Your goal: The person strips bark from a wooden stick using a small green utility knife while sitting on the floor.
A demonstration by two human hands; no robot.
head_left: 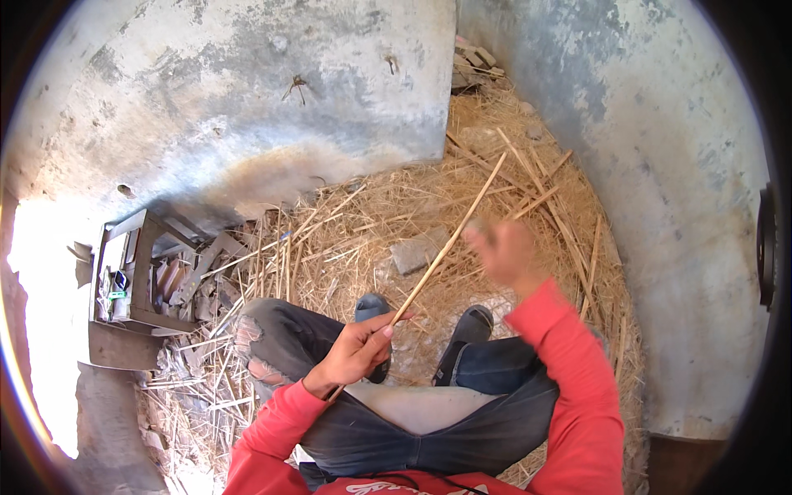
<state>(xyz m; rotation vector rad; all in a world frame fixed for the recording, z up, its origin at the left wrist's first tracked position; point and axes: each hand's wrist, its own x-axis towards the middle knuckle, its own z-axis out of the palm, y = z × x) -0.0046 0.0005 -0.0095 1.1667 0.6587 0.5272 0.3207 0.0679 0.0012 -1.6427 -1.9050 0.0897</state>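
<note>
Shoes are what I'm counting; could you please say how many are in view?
2: the left shoe, partly hidden behind the left hand, and the right shoe, to the right of the held stick.

The fisheye head view looks steeply down and forward from close above the person's lap, across the straw-strewn floor toward the walls

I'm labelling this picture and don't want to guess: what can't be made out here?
All in the head view:
- Right hand: motion blur hides its fingers and whether they hold anything.
- Stick: the left hand covers part of its lower length.
- Small items on the wooden stand: too small to identify.
- Black round object: cut off by the dark picture rim.
</note>
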